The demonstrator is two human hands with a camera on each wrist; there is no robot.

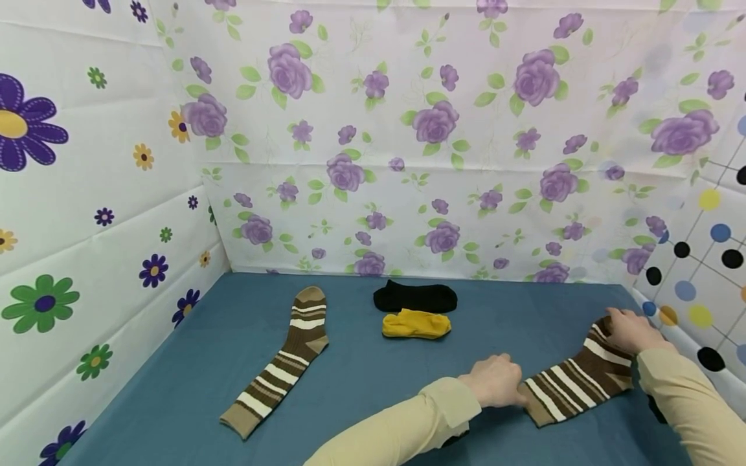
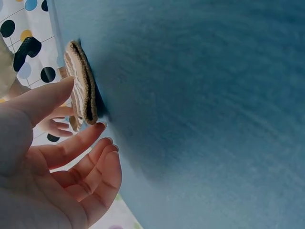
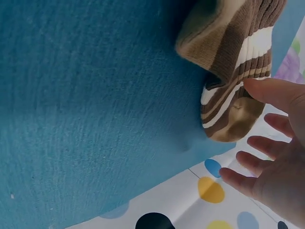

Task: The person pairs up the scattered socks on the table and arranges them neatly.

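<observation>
A brown, tan and white striped sock [image 1: 574, 382] lies at the right of the table, between my hands. By its tan cuff [image 2: 88, 88] is my left hand [image 1: 494, 382], thumb and fingers apart at the edge. Over the sock's far end is my right hand [image 1: 635, 333]; in the right wrist view its thumb [image 3: 267, 90] overlaps the striped fabric while the other fingers are spread beside the toe [image 3: 238, 121]. A matching striped sock [image 1: 285, 362] lies flat at the left, toe pointing away.
A black sock [image 1: 415, 297] lies at the back middle, with a yellow sock [image 1: 416, 323] just in front of it. The blue tabletop [image 1: 192, 369] is bounded by a flowered sheet [image 1: 396, 194] behind, a floral sheet at left and a dotted sheet [image 1: 699, 278] at right.
</observation>
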